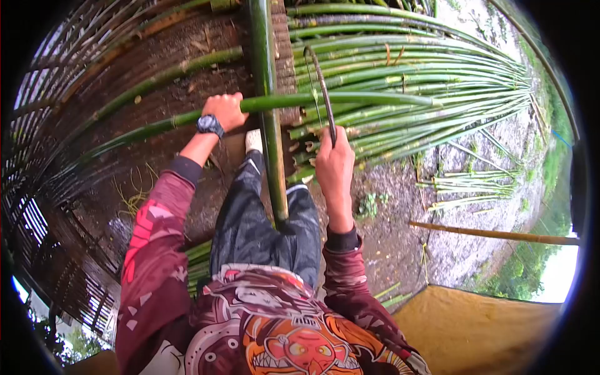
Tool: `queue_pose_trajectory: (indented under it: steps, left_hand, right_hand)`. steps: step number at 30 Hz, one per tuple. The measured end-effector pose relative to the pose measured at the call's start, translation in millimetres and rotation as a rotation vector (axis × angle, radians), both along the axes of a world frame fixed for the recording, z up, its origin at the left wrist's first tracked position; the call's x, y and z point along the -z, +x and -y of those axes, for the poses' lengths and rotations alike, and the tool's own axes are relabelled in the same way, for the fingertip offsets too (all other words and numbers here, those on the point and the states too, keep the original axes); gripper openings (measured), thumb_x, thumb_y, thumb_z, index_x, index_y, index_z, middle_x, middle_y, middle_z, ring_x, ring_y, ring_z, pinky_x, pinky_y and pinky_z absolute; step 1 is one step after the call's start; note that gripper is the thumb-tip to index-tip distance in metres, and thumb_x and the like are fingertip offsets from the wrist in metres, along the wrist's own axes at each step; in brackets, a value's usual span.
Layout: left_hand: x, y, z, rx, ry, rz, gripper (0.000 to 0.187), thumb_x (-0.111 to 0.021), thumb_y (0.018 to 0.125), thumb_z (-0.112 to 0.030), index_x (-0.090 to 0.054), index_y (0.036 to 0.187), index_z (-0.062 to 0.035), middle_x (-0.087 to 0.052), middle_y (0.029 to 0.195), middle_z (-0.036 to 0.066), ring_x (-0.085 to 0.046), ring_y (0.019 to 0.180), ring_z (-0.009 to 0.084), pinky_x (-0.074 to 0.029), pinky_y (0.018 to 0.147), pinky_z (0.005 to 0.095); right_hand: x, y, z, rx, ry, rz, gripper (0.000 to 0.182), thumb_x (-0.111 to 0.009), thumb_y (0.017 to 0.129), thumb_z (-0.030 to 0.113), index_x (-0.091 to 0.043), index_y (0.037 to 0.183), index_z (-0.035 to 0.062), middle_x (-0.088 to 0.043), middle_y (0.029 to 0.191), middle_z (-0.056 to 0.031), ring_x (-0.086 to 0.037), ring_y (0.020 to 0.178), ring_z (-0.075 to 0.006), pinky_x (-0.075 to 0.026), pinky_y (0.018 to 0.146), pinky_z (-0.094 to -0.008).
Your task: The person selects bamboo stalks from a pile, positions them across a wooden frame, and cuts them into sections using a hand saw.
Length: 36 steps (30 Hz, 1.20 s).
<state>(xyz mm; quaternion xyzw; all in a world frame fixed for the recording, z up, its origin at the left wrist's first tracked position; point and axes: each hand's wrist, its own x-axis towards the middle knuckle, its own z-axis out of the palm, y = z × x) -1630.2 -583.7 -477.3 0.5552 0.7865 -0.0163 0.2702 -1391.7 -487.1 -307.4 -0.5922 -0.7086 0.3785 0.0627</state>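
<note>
My left hand point(225, 111), with a watch on the wrist, is closed around a long green bamboo pole point(375, 98). This pole lies across a thick bamboo crossbar point(267, 62) that runs from the top of the view down to between my knees. To the right of the crossbar, my right hand point(334, 156) grips the lower end of a bow saw point(323, 84) with a dark curved frame. Its thin blade overlaps the held pole, a short way right of the crossbar.
Many cut green bamboo poles point(437, 69) lie bundled at the upper right, with a smaller pile point(475, 184) below them. Slatted bamboo point(47, 81) lines the left side. A thin pole point(494, 234) and a tan tarp point(475, 319) are at the lower right.
</note>
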Motion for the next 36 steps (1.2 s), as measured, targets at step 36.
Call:
queue_pose_trajectory:
  steps: [36]
  left_hand:
    - [-15,-38,-33,-0.009,-0.175,0.28,0.039,-0.07,0.073,-0.041,-0.074,0.089,-0.0055,-0.073,0.085,0.023,-0.072,0.082,0.042,-0.059,0.078,0.0507]
  right_hand:
    - [36,32,10,0.045,-0.027,-0.18,0.017,-0.054,0.106,0.019,-0.062,0.108,0.0041,-0.064,0.077,-0.0204,-0.064,0.069,-0.0382,-0.047,0.061,-0.0447]
